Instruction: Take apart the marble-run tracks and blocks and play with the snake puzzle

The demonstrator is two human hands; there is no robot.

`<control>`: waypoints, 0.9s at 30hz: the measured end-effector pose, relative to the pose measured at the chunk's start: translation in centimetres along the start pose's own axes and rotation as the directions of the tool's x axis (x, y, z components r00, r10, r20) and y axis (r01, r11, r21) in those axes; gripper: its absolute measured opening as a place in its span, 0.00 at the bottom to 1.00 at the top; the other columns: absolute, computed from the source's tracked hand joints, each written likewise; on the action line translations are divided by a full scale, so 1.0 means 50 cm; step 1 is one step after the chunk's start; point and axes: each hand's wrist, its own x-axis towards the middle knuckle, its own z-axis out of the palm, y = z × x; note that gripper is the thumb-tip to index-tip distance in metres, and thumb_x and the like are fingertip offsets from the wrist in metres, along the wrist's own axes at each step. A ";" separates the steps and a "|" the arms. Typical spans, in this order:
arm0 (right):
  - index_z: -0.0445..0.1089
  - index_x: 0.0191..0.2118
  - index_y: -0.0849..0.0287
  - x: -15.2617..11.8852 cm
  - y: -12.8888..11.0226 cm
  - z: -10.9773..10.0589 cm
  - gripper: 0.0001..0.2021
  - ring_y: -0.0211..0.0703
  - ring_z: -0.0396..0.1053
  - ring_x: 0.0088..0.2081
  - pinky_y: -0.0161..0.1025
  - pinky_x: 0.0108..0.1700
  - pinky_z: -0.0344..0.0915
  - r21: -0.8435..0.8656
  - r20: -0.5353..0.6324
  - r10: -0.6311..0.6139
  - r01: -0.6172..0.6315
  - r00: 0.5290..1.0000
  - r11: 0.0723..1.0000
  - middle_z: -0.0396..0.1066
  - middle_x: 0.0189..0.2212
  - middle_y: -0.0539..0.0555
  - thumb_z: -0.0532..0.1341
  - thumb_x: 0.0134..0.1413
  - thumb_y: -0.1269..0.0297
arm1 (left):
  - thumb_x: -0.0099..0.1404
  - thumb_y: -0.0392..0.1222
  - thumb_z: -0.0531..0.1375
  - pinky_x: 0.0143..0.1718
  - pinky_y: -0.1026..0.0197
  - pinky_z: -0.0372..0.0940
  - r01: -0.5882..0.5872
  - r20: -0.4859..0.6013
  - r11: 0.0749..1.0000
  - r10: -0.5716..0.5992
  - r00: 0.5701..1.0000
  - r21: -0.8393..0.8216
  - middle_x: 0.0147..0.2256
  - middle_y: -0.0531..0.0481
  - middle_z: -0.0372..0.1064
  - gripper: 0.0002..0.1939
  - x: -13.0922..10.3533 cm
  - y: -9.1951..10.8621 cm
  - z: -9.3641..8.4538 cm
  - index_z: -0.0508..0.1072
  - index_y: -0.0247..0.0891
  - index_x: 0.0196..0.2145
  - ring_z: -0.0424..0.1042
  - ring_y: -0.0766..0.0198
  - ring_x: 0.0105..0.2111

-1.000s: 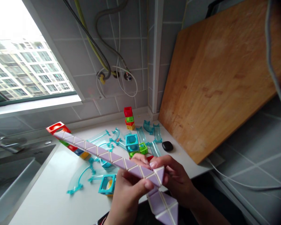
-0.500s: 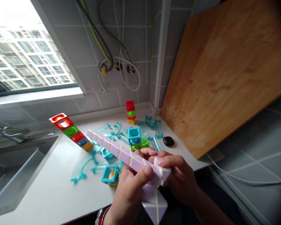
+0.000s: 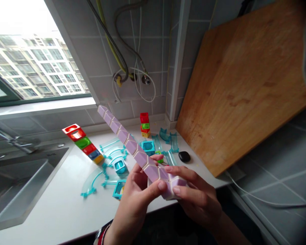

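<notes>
A lilac and white snake puzzle (image 3: 131, 147), made of joined wedge segments, is in both my hands above the counter's front edge. Its long straight run points up and away to the left, while the near end is folded into a compact bunch. My left hand (image 3: 140, 194) grips it from the left, thumb pressed along its side. On the folded end, my right hand (image 3: 196, 190) has its fingers closed over the top and right. Parts of the near segments are hidden under the fingers. Beyond the hands lies a teal cube block (image 3: 148, 147).
On the white counter (image 3: 56, 200) are a tall stack of coloured cubes (image 3: 83, 143), a shorter stack (image 3: 145, 125), clear teal track pieces (image 3: 91, 182) and a black rounded object (image 3: 184, 156). The sink (image 3: 44, 177) is left; a wooden board (image 3: 239, 88) leans at right.
The snake puzzle's far end has swung upward. The pointed segments that hung below my hands are now folded up into the bunch. The view has shifted slightly.
</notes>
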 end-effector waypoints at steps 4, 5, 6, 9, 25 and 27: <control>0.64 0.63 0.48 0.006 -0.012 -0.006 0.32 0.55 0.65 0.67 0.54 0.64 0.69 0.008 0.035 0.060 -0.060 0.998 0.998 0.61 0.69 0.56 0.63 0.58 0.84 | 0.60 0.42 0.75 0.50 0.55 0.72 -0.082 0.099 0.985 0.067 0.993 0.154 0.57 0.41 0.74 0.26 0.017 0.020 -0.020 0.76 0.42 0.55 0.76 0.50 0.52; 0.64 0.62 0.47 0.007 -0.015 -0.004 0.32 0.56 0.63 0.68 0.56 0.66 0.67 0.050 0.045 0.115 -0.117 0.992 0.992 0.60 0.69 0.56 0.64 0.57 0.82 | 0.60 0.41 0.75 0.52 0.54 0.72 -0.100 0.118 0.973 0.076 0.990 0.208 0.58 0.41 0.73 0.26 0.022 0.028 -0.023 0.76 0.42 0.55 0.75 0.49 0.53; 0.63 0.62 0.46 0.008 -0.017 0.001 0.31 0.58 0.61 0.69 0.58 0.66 0.66 0.104 0.052 0.181 -0.185 0.982 0.977 0.59 0.70 0.56 0.65 0.57 0.80 | 0.61 0.41 0.74 0.53 0.53 0.71 -0.115 0.137 0.955 0.080 0.987 0.273 0.58 0.41 0.73 0.27 0.025 0.038 -0.025 0.75 0.43 0.56 0.74 0.48 0.55; 0.60 0.65 0.44 0.007 -0.020 0.027 0.31 0.60 0.61 0.69 0.59 0.65 0.68 0.262 0.009 0.404 -0.392 0.915 0.882 0.58 0.70 0.58 0.67 0.60 0.70 | 0.67 0.42 0.69 0.57 0.52 0.68 -0.201 0.213 0.816 0.099 0.972 0.541 0.58 0.42 0.73 0.24 0.025 0.074 -0.022 0.73 0.45 0.59 0.72 0.49 0.58; 0.74 0.56 0.52 0.011 -0.095 0.038 0.16 0.53 0.71 0.57 0.48 0.57 0.73 0.202 -0.092 0.467 -0.442 0.880 0.874 0.70 0.55 0.58 0.66 0.64 0.62 | 0.71 0.54 0.63 0.29 0.55 0.58 -0.606 0.711 -0.640 -0.131 0.691 0.472 0.31 0.42 0.76 0.17 -0.067 0.210 0.029 0.76 0.35 0.43 0.74 0.52 0.31; 0.75 0.56 0.52 -0.001 -0.103 0.040 0.16 0.53 0.72 0.56 0.48 0.56 0.73 0.198 -0.085 0.463 -0.440 0.883 0.876 0.71 0.55 0.58 0.66 0.63 0.61 | 0.71 0.56 0.62 0.26 0.55 0.55 -0.591 0.726 -0.673 -0.114 0.678 0.446 0.27 0.44 0.73 0.18 -0.087 0.209 0.035 0.75 0.36 0.38 0.72 0.54 0.28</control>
